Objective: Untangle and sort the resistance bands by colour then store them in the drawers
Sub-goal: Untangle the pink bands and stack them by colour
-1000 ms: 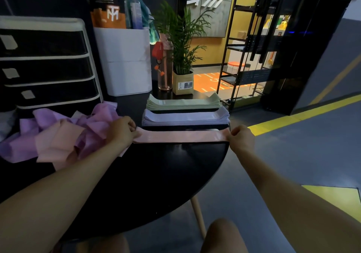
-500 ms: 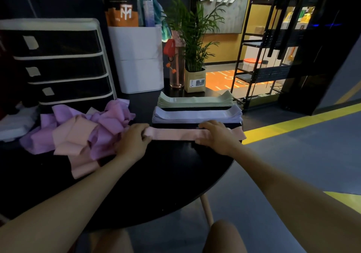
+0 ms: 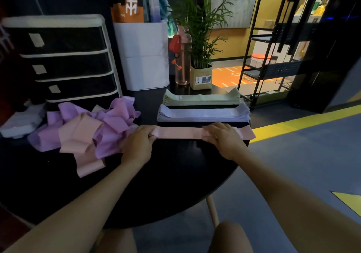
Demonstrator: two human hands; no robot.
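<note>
Hands have changed roles: a second ago we stretched the flat pink rubber band [image 3: 179, 132] taut; now our right hand [image 3: 222, 138] presses it flat on the round black bench [image 3: 175, 174] while our left hand [image 3: 139, 145] pinches its end. Folding follows, we judge.

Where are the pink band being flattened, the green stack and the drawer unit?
pink band [image 3: 179, 132], head view, bare middle between the hands.
green stack [image 3: 203, 98], head view, top band.
drawer unit [image 3: 64, 59], head view, front of second drawer.
</note>
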